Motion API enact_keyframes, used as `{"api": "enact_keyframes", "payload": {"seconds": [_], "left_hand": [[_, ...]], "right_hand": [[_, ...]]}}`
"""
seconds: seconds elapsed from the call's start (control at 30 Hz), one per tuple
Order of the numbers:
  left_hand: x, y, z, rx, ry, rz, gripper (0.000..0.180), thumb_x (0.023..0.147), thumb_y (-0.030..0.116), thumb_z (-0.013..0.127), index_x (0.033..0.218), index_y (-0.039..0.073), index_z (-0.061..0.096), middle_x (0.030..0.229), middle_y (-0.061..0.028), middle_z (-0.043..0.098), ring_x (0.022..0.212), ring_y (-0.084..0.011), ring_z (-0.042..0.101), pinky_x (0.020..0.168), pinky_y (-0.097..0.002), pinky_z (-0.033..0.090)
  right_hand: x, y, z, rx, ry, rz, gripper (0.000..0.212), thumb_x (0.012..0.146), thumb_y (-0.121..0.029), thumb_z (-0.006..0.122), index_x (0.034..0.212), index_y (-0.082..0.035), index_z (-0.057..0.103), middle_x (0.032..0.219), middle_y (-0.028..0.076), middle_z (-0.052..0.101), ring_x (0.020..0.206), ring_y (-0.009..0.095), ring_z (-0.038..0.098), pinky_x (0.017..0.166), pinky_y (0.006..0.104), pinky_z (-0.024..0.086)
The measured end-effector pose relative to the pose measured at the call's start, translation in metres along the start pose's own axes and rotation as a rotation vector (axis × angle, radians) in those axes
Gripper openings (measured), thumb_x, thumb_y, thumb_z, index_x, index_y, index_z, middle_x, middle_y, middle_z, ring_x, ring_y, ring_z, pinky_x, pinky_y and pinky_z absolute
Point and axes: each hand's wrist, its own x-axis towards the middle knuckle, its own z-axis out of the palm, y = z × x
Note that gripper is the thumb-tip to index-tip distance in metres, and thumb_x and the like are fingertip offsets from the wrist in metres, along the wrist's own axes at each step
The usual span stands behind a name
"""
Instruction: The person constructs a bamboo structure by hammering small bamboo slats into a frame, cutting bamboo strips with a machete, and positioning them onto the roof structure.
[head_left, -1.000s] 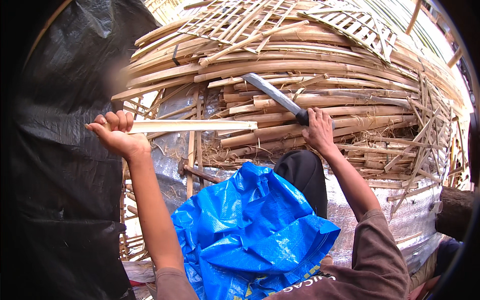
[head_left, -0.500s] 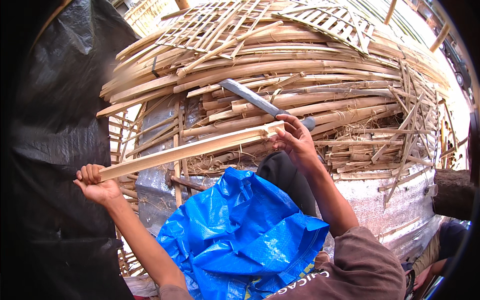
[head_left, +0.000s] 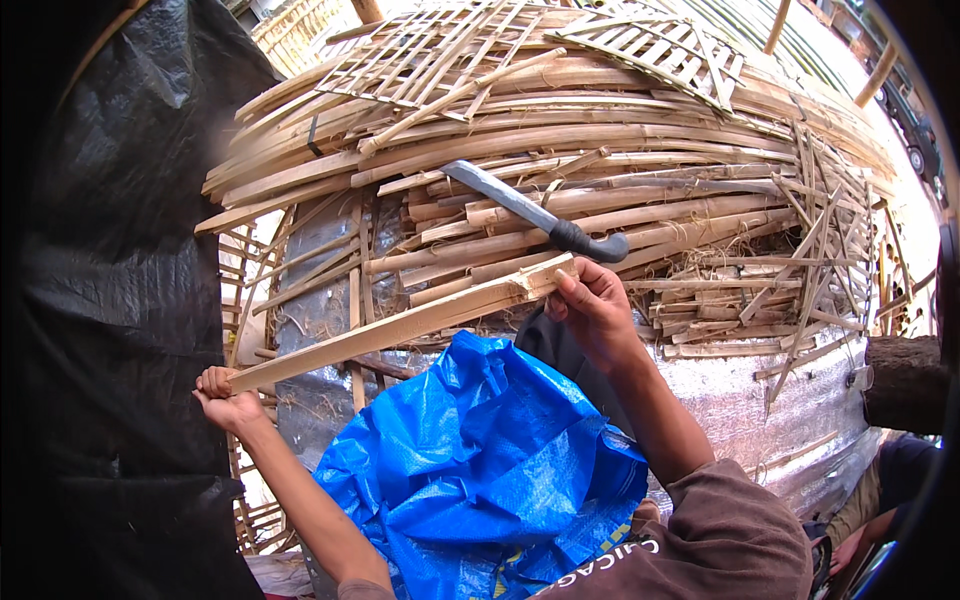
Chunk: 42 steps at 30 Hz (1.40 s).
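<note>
Holding one long split bamboo slat [head_left: 400, 330] between two hands, the person keeps it in the air at a slant, in front of the near edge of the bamboo pile [head_left: 600, 135]. The left hand [head_left: 228, 402] is closed around the lower end of the slat; the right hand [head_left: 597, 308] pinches the other end with the thumb and fingers. Just beyond the right hand, a machete [head_left: 505, 197] lies on the near part of the pile, its blade pointing to the left and its dark handle to the right. Across the lap is spread a crumpled blue plastic sheet [head_left: 480, 470]. At the far edge of the pile rest two bamboo lattices, one at left [head_left: 430, 60] and one at right [head_left: 655, 45]. Along the person's left side hangs a black plastic sheet [head_left: 120, 300].
</note>
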Motion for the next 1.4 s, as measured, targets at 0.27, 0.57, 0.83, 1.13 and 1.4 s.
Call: {"api": "enact_keyframes", "payload": {"seconds": [0.27,0.57,0.83,1.13,1.4], "left_hand": [[-0.011,-0.019,-0.003,0.025,-0.033,-0.05,0.045,0.103,0.044,0.032,0.072,0.012,0.035,0.06,0.0023,0.021,0.053,-0.0104,0.02,0.047,-0.0262,0.018],[-0.046,-0.079,0.076,0.988,0.163,-0.326,0.049,0.1,0.038,0.048,0.138,0.009,0.039,0.142,-0.0101,0.042,0.12,-0.024,0.051,0.095,-0.0338,0.041],[-0.088,0.039,-0.001,1.267,0.457,-0.368,0.026,0.097,0.028,0.056,0.12,0.015,0.054,0.108,0.0016,0.055,0.093,-0.0111,0.053,0.082,-0.0268,0.044],[-0.134,0.121,-0.033,1.422,0.658,-0.371,0.024,0.094,0.032,0.059,0.115,0.019,0.056,0.102,0.0049,0.056,0.089,-0.0103,0.05,0.078,-0.0248,0.041],[-0.2,0.153,-0.039,1.59,0.82,-0.421,0.023,0.096,0.029,0.057,0.116,0.017,0.053,0.097,0.0009,0.057,0.086,-0.0116,0.054,0.073,-0.0265,0.044]], "right_hand": [[-0.006,-0.012,-0.006,-0.386,0.143,0.019,0.024,0.096,-0.025,0.061,0.082,-0.006,0.059,0.07,0.001,0.059,0.063,0.008,0.055,0.061,0.0226,0.043],[-0.076,-0.088,-0.122,-0.084,0.773,-0.162,0.015,0.095,-0.024,0.06,0.094,-0.009,0.06,0.066,-0.002,0.053,0.059,0.007,0.049,0.053,0.0211,0.04],[-0.205,-0.17,-0.21,-0.204,1.134,-0.607,0.022,0.098,-0.025,0.055,0.109,-0.006,0.059,0.085,0.001,0.063,0.077,0.009,0.058,0.062,0.0213,0.046],[-0.214,-0.155,-0.222,-0.335,1.438,-0.97,0.013,0.096,-0.015,0.055,0.102,-0.003,0.058,0.092,0.004,0.062,0.079,0.013,0.058,0.07,0.0271,0.048],[-0.176,-0.16,-0.21,-1.965,0.981,-0.341,0.014,0.084,-0.009,0.059,0.095,0.0,0.058,0.097,0.015,0.058,0.095,0.031,0.056,0.087,0.0421,0.044]]}}
